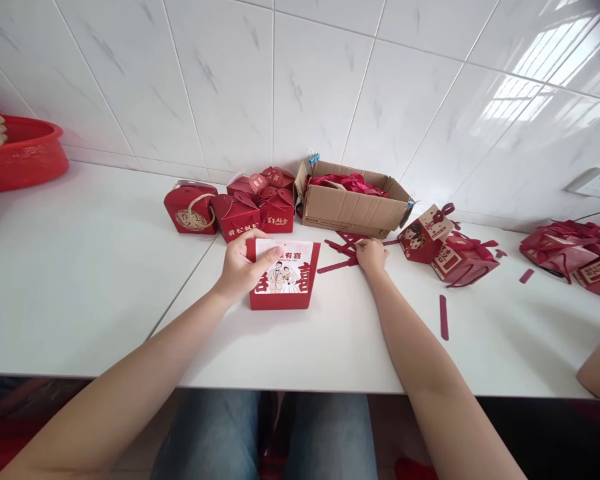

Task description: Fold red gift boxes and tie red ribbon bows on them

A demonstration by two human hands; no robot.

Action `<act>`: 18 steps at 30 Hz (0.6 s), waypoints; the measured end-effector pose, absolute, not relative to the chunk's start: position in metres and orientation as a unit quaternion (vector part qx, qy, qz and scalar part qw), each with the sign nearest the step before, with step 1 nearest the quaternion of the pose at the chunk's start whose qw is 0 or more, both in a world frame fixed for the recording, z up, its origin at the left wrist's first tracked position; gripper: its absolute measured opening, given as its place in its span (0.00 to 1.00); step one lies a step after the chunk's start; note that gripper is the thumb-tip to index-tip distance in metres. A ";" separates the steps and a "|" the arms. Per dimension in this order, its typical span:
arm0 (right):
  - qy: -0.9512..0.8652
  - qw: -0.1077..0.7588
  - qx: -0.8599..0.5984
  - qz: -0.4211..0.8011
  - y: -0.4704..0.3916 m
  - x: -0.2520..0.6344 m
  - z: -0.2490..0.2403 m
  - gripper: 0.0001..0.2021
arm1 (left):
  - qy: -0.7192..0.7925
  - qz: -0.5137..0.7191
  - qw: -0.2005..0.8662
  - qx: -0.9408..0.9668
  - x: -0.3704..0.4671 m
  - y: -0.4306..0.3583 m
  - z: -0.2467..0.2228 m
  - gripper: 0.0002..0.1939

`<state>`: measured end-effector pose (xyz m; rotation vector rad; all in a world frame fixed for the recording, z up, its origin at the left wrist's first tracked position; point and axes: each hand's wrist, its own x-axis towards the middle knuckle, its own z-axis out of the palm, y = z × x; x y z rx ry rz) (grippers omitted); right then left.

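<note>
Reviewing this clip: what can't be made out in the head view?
- Red paper strip at the right hand: fingers cover its end, so the grip is unclear.
- Open red printed gift box held by the left hand: inside faces away.
- Brown cardboard carton: front wall hides most contents.
- Red plastic basket: cut by the left edge.
- Small print on boxes: too small.

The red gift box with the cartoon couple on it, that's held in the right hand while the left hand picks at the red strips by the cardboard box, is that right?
Not quite: the hands are swapped. In the head view the left hand holds the red gift box, and the right hand picks at the red strips by the cardboard box.
</note>
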<state>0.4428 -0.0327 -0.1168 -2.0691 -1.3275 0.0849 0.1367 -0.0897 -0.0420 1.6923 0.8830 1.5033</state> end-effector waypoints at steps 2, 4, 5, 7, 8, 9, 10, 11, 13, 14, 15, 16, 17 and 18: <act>-0.507 0.328 -0.797 0.014 -0.035 0.443 -0.115 0.12 | 0.342 0.581 0.344 0.654 0.138 -0.090 -0.043 0.17; -0.504 0.327 -0.799 -0.004 -0.037 0.442 -0.112 0.14 | 0.341 0.580 0.349 0.653 0.139 -0.090 -0.045 0.17; -0.504 0.325 -0.800 -0.011 -0.037 0.442 -0.110 0.14 | 0.340 0.579 0.355 0.651 0.139 -0.091 -0.045 0.17; -0.510 0.315 -0.801 -0.014 -0.037 0.439 -0.109 0.15 | 0.339 0.577 0.367 0.646 0.139 -0.092 -0.045 0.16; -0.515 0.306 -0.801 -0.011 -0.036 0.438 -0.109 0.15 | 0.339 0.576 0.373 0.643 0.140 -0.092 -0.044 0.16; -0.521 0.297 -0.801 -0.006 -0.035 0.437 -0.109 0.14 | 0.340 0.575 0.378 0.641 0.140 -0.093 -0.044 0.16; -0.526 0.286 -0.801 0.000 -0.033 0.437 -0.109 0.14 | 0.341 0.573 0.382 0.640 0.140 -0.094 -0.043 0.16; -0.531 0.276 -0.801 0.006 -0.032 0.437 -0.110 0.13 | 0.343 0.572 0.385 0.638 0.140 -0.094 -0.043 0.16; -0.536 0.260 -0.803 0.016 -0.031 0.438 -0.111 0.13 | 0.344 0.570 0.392 0.635 0.140 -0.094 -0.042 0.16; -0.535 0.256 -0.805 0.018 -0.031 0.439 -0.111 0.14 | 0.344 0.570 0.395 0.633 0.140 -0.094 -0.042 0.16; -0.534 0.254 -0.807 0.019 -0.032 0.441 -0.111 0.14 | 0.342 0.569 0.399 0.633 0.140 -0.094 -0.043 0.16; -0.530 0.254 -0.809 0.016 -0.033 0.442 -0.111 0.15 | 0.340 0.568 0.403 0.632 0.140 -0.094 -0.043 0.16; -0.524 0.257 -0.812 0.011 -0.035 0.443 -0.111 0.16 | 0.336 0.567 0.406 0.633 0.140 -0.094 -0.044 0.16; -0.514 0.260 -0.817 0.001 -0.036 0.445 -0.111 0.18 | 0.333 0.567 0.408 0.633 0.140 -0.094 -0.044 0.16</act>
